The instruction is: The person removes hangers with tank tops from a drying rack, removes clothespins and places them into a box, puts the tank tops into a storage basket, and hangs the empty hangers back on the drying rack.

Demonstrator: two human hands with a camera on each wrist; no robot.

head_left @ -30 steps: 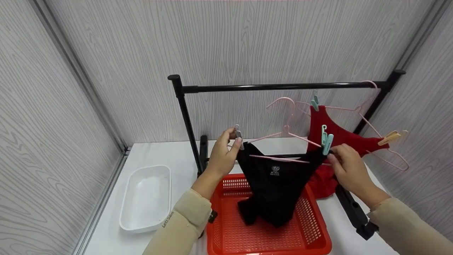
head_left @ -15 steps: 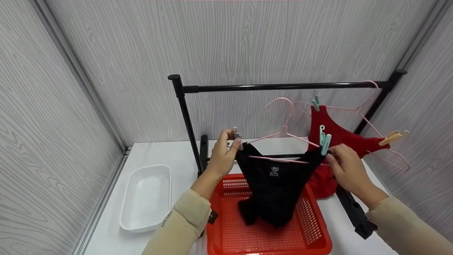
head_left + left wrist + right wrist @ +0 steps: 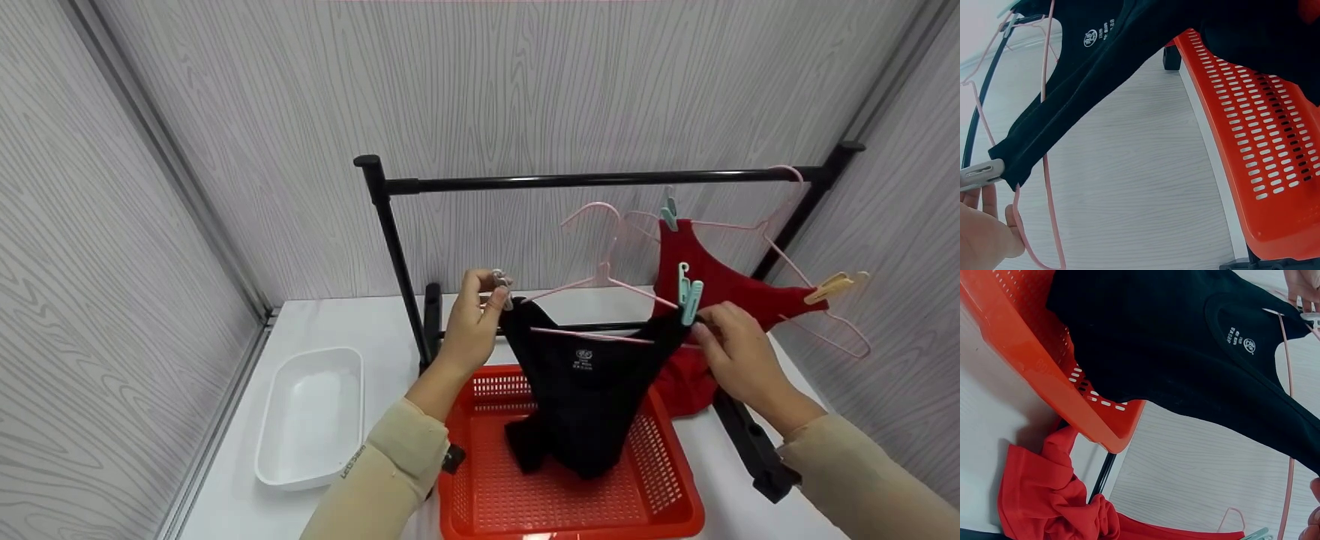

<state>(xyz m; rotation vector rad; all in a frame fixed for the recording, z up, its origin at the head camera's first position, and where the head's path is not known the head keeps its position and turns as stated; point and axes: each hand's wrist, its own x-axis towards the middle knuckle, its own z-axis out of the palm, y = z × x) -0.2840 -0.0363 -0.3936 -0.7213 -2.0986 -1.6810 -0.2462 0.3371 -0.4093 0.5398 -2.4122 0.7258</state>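
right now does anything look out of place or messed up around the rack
Mostly the red garment: its lower part is bunched beside the basket instead of hanging straight, so it looks crumpled. The black garment shows no visible damage, and I see nothing spilled.

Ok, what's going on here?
A person is holding a black top on a pink hanger. The left hand pinches a grey clothespin at one strap; the right hand pinches the other strap beside a green clothespin. That hanger's hook is free of the black rail, and the black top hangs over a red basket. A red top hangs from the rail on another pink hanger.
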